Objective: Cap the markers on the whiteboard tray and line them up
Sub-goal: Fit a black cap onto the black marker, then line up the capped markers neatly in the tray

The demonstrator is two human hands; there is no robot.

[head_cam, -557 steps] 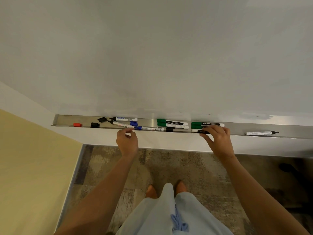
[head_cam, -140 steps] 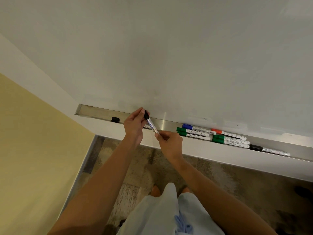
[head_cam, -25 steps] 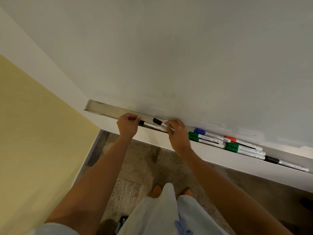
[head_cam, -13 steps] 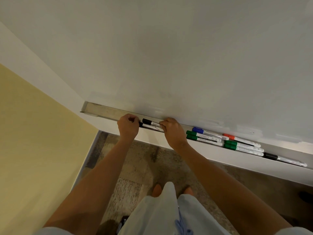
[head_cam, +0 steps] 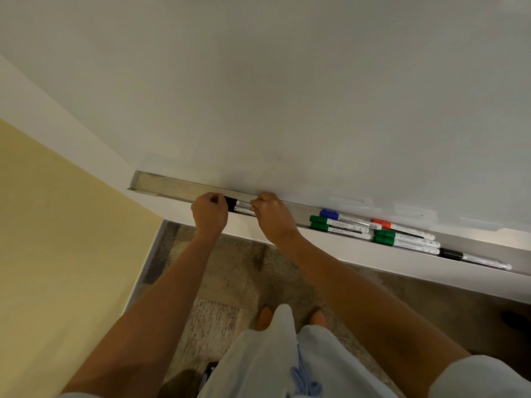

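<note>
Both my hands are on the whiteboard tray (head_cam: 172, 188) now, the metal ledge running along the bottom of the whiteboard (head_cam: 287, 96). My left hand (head_cam: 209, 214) is curled at the cap end of two black markers (head_cam: 242, 208) lying side by side in the tray, fingers folded in against the black caps. My right hand (head_cam: 273, 218) is curled over the other end of that same pair, fingertips down on the white barrels, so only a short stretch of the two shows between my hands. Both hands grip the pair, one at each end.

Off to my right the rest sit in the tray, all capped. There's a blue marker (head_cam: 350, 218) at the back, against the board, with two green markers (head_cam: 339, 228) tight together just in front of it. Next along, a red marker (head_cam: 402, 227) at the back and another two green markers (head_cam: 406, 242) paired in front of it. Past those, a single black marker (head_cam: 474, 258) lies alone near the right edge of view. All caps point left.

The left end of the tray beyond my left hand is bare metal. Below is a patterned carpet (head_cam: 230, 282), with a yellow wall (head_cam: 57, 254) on my left and my light blue clothing (head_cam: 273, 363) at the bottom of view.
</note>
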